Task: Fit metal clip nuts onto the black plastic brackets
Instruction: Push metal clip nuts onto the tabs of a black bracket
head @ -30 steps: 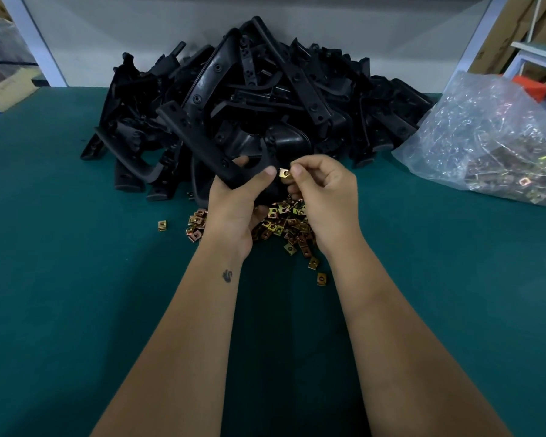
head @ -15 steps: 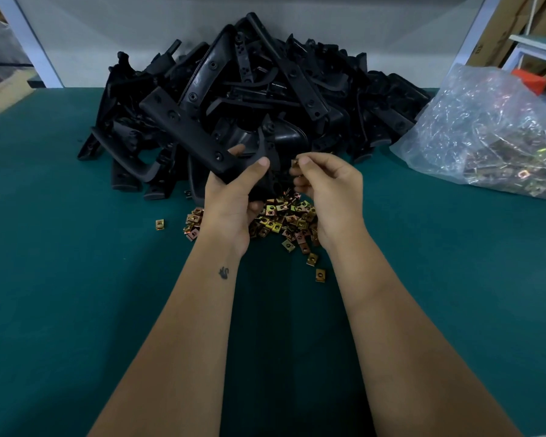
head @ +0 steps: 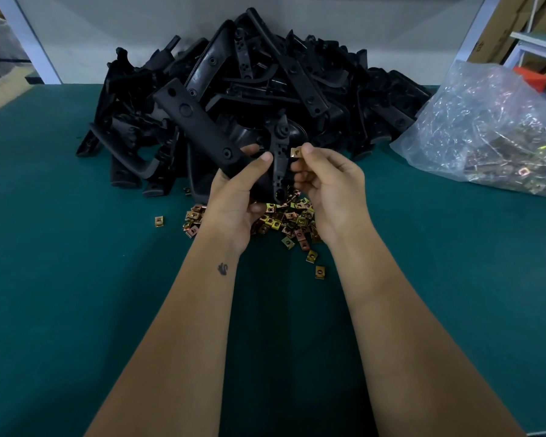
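Note:
My left hand (head: 234, 197) grips a black plastic bracket (head: 202, 130) above the table, its long arm slanting up to the left and a narrow tab (head: 280, 152) standing upright beside my thumb. My right hand (head: 331, 184) pinches a brass-coloured clip nut (head: 296, 152) between thumb and forefinger, just right of that tab and apart from it. A loose heap of clip nuts (head: 284, 219) lies on the green table under both hands.
A big pile of black brackets (head: 265, 77) fills the back of the green table (head: 76, 279) against the wall. A clear plastic bag of clip nuts (head: 492, 134) lies at the right. Single nuts lie apart at the left (head: 159, 221) and near my right forearm (head: 319, 272).
My left hand has turned the bracket so its tab stands more upright. My right hand, still pinching the nut, has drawn slightly right, away from the tab.

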Tool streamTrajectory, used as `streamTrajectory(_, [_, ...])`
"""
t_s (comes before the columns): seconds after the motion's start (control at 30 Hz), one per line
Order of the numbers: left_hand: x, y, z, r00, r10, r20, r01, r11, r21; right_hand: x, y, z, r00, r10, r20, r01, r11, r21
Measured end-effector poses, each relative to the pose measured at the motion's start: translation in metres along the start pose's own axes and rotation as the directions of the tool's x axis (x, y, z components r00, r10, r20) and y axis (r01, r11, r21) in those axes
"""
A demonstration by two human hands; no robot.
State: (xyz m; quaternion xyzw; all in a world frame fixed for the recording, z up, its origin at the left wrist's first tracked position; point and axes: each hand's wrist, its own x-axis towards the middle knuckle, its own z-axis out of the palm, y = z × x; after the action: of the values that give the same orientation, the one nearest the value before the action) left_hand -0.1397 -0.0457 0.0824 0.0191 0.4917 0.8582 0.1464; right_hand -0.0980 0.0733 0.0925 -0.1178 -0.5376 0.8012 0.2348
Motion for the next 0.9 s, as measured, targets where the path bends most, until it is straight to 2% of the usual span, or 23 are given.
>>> streamTrajectory(0.53, [0.0001, -0.0005, 0.0001, 1.0, -0.009, 0.025, 0.008, 0.999, 0.031, 0.0005, 0.0018, 0.0025, 0.999, 0.038, -0.022, -0.038, 0.999, 0.013])
streamTrajectory(0.9, [-0.0007, 0.0009, -0.0009, 0.996, -0.022, 0.082, 0.02, 0.999, 0.028, 0.0001, 0.0028, 0.0037, 0.994, 0.046, 0.096, -0.046, 0.999, -0.001])
